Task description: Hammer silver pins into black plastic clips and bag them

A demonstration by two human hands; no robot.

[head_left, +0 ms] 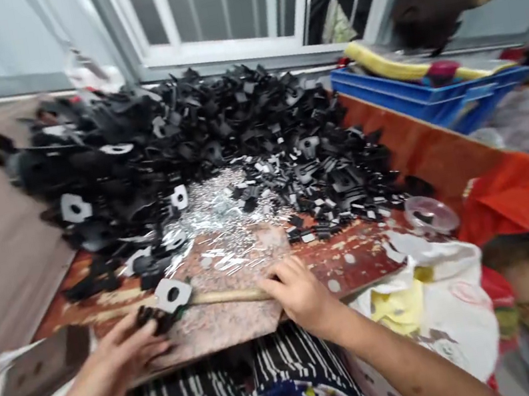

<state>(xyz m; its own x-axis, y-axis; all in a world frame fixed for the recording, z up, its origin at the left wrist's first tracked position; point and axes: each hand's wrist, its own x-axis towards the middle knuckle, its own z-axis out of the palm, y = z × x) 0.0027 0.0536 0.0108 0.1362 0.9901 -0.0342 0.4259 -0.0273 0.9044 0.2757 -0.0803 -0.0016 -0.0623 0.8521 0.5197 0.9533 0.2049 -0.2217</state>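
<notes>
My right hand (301, 293) is closed round one end of a pale wooden handle (227, 296), which lies across the front of the stone-patterned board (216, 331). The handle's far end runs behind a light grey plate with a round hole (174, 295), so what it ends in is hidden. At the left of the board, the fingers of my left hand (134, 341) are bent round a small black part (155, 319), right beside the grey plate. Beyond both hands lies a spread of thin shiny metal pins (228, 221).
A big heap of black plastic pieces (230, 116) covers the table's back, with smaller black pieces (332, 180) at right. A clear round dish (430, 215), white bag (457, 301) and blue crate (429, 92) stand rightward. A brown block (44, 370) lies left.
</notes>
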